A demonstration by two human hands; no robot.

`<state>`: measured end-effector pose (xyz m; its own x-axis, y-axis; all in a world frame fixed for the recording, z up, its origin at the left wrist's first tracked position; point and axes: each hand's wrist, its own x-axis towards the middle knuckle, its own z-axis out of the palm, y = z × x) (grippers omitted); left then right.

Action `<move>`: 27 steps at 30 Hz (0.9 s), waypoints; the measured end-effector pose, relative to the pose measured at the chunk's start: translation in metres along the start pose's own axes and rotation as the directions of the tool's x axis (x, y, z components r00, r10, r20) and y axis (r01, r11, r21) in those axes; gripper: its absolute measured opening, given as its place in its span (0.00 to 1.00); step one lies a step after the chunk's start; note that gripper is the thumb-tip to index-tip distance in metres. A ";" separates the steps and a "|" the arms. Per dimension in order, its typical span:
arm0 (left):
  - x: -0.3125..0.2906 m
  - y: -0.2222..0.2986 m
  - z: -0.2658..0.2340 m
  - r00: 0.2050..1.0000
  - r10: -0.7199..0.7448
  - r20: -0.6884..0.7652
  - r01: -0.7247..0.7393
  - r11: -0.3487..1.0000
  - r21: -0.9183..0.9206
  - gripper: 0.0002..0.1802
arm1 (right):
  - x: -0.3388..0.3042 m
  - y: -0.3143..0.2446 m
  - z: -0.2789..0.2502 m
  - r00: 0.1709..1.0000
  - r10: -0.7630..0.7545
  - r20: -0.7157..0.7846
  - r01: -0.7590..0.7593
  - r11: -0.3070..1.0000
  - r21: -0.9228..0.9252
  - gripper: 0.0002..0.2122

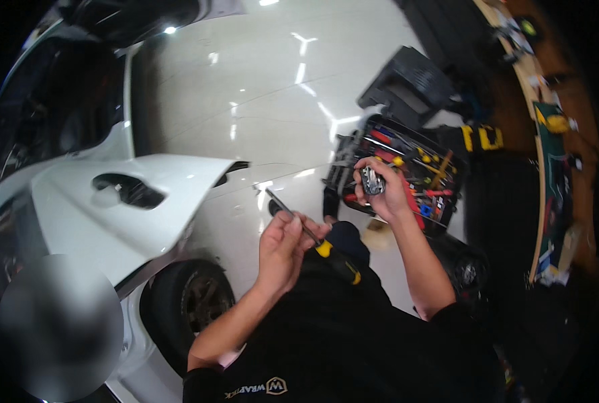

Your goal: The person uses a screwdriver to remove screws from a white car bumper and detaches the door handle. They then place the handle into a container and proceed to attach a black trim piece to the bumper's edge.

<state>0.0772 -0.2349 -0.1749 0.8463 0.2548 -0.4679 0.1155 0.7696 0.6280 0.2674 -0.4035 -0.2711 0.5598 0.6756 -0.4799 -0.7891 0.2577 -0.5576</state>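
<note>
My left hand [283, 245] is closed around the shaft of a screwdriver [342, 265] with a black-and-yellow handle. Its thin shaft points up and left, away from me, and the handle slants down toward my dark shirt. My right hand [390, 193], raised over an open toolbox [338, 176], grips a small dark and silvery object [372, 180]; its exact kind is not clear. Inside the toolbox lie several hand tools with red, yellow and blue parts. The two hands are apart.
On the left stands a white vehicle with an open door [121, 208] and a dark wheel [202, 299]. A dark grey box-shaped case [410, 84] sits beyond the toolbox. At far right runs a wooden bench [538, 201] with small items. The floor [259, 80] is shiny and pale.
</note>
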 end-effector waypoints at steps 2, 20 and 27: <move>0.033 -0.022 0.004 0.983 -0.115 -0.142 0.126 0.989 0.073 0.12 | -0.013 -0.003 -0.033 0.981 -0.099 -0.166 0.071 0.983 -0.170 0.10; 0.196 -0.268 -0.022 0.963 -0.151 -0.223 0.239 0.863 0.446 0.13 | -0.009 0.024 -0.221 0.572 -0.717 -0.398 -0.271 0.293 -0.917 0.17; 0.122 -0.152 -0.064 0.888 -0.450 -0.089 0.427 0.738 0.523 0.21 | -0.015 0.018 -0.164 0.853 -0.369 -0.370 0.194 0.881 -0.431 0.21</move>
<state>0.1297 -0.2834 -0.3673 0.6534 -0.0680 -0.7540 0.7183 0.3701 0.5891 0.2858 -0.5225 -0.3851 0.8620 0.2251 -0.4541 -0.4777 0.0610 -0.8764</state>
